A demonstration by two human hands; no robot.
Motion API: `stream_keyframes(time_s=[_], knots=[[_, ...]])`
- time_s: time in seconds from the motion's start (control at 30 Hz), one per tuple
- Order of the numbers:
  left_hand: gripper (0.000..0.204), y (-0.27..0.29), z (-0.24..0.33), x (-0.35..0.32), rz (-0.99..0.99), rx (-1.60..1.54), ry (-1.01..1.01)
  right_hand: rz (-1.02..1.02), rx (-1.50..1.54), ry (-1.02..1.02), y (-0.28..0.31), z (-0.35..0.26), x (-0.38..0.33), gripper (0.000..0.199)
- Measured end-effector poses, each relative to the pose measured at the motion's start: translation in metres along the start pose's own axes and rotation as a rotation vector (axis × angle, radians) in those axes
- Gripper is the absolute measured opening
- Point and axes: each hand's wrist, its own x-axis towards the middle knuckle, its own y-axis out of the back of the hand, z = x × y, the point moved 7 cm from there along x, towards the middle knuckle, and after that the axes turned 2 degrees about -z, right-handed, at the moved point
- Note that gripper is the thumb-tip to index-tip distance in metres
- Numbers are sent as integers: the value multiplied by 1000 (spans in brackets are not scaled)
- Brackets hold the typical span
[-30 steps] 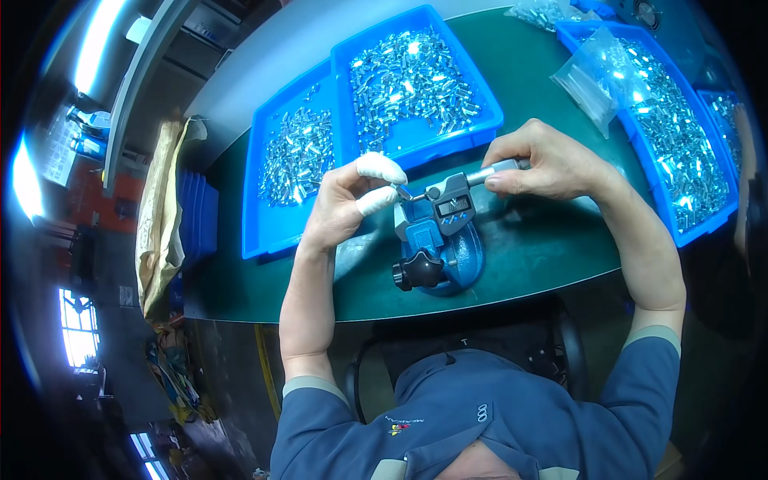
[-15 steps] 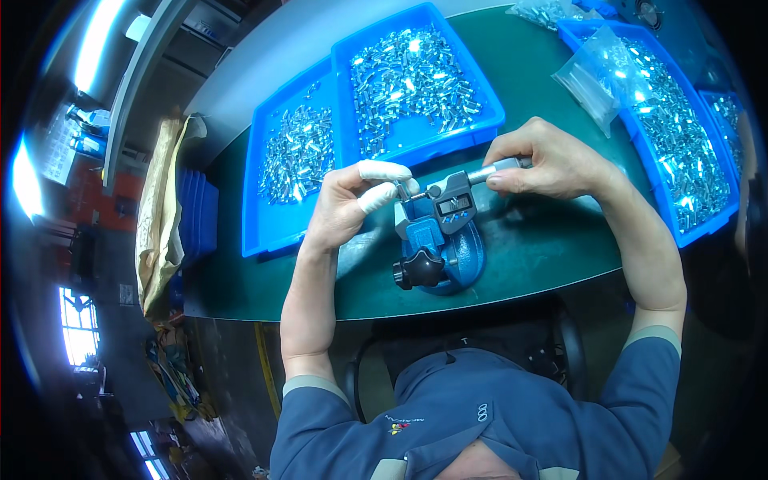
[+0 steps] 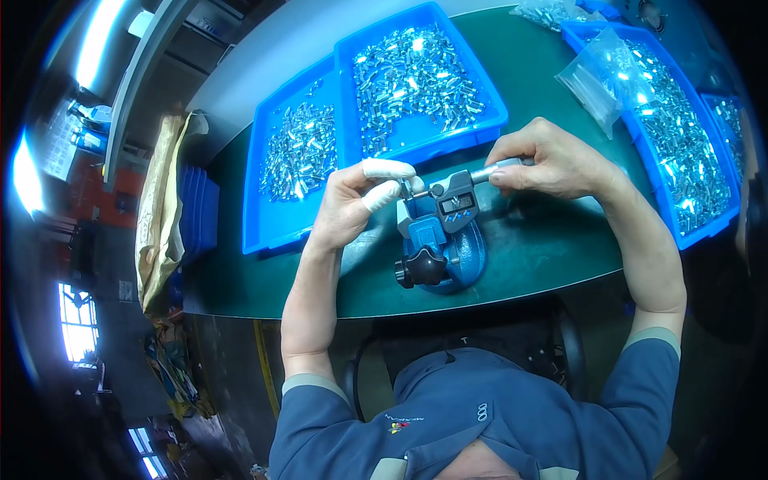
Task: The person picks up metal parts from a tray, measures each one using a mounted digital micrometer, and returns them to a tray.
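A digital micrometer (image 3: pixel 459 205) is clamped in a blue stand (image 3: pixel 456 260) with a black star-shaped knob (image 3: pixel 424 269), close to the table's front edge. My left hand (image 3: pixel 352 200), with white covers on the thumb and a finger, pinches a small metal pin (image 3: pixel 407 190) between the micrometer's jaws. Fingertips hide most of that pin. On the other side, my right hand (image 3: pixel 552 162) closes its thumb and fingers round the end of the micrometer's silver thimble (image 3: pixel 502 170).
Two blue trays (image 3: pixel 250 192) with small shiny metal pins stand behind my left hand. Another full blue tray (image 3: pixel 669 204) is at the right, with clear plastic bags (image 3: pixel 596 80) over its edge. Brown paper (image 3: pixel 160 216) and stacked blue bins (image 3: pixel 202 212) flank the table's left.
Both hands keep their grips at the micrometer. The whole view has shifted very slightly; otherwise no clear movement shows.
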Motion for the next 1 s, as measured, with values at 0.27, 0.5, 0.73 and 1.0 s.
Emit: stream_keyframes(time_s=[0.27,0.5,0.73,1.0], knots=[[20,-1,1,-1,10,-24,3,21,-1,15,-1,2,0,40],[21,-1,-2,-2,8,-45,10,14,0,18,-1,0,0,41],[23,-1,-4,-5,25,-49,22,13,6,8,-2,1,1,41],[32,-6,-2,-4,50,-36,75,11,37,1,-1,1,0,38]])
